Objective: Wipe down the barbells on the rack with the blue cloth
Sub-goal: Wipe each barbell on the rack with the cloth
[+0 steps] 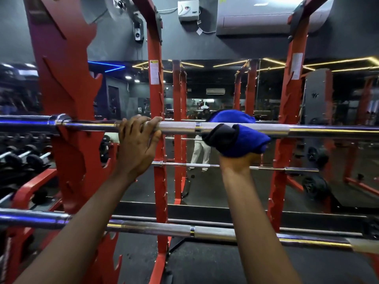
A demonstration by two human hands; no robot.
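On the rack (69,95), left hand (137,144) grips barbell (178,127), right hand (238,161) cloth (240,140).

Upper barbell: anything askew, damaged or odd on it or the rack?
Nothing stands out. The upper barbell rests across the red rack; the left hand grips it, the right hand holds the blue cloth wrapped round it.
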